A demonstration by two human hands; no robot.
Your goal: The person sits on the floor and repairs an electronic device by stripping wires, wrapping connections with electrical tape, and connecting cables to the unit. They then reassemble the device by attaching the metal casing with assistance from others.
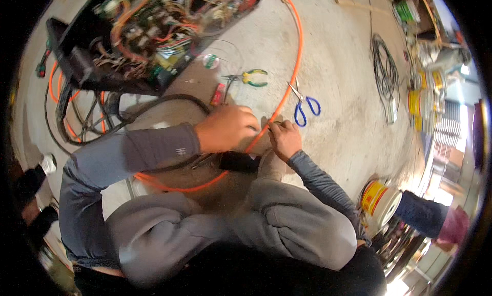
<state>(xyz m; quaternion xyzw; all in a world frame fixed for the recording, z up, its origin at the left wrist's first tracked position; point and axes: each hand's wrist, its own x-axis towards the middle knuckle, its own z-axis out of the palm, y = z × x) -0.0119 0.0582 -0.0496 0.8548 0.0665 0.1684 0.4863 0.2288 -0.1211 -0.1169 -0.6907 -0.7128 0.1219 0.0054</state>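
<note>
Rough, pale concrete floor [338, 76], dusty and scuffed. Across it runs a smooth orange cable [296, 50], round and glossy, curving in a wide arc from the top of the view down to my knees, where it passes between both hands.

My left hand [227, 128] lies knuckles up over the cable, fingers curled down and closed around it. My right hand [285, 138] sits just beside, touching the same stretch, fingertips pinched together on the cable; a thin dark bit shows at the pinch, too small to tell what.

Blue-handled scissors [304, 105] lie on the floor just beyond the right hand, blades shut, beside the cable. Pliers [249, 78] with green and yellow grips lie farther up, near a black open casing [148, 35] crammed with tangled wires and boards. A coil of thin black wire [386, 73] lies well apart to the right. Grey sleeves, soft knit; grey trousers bunched at the knees.
</note>
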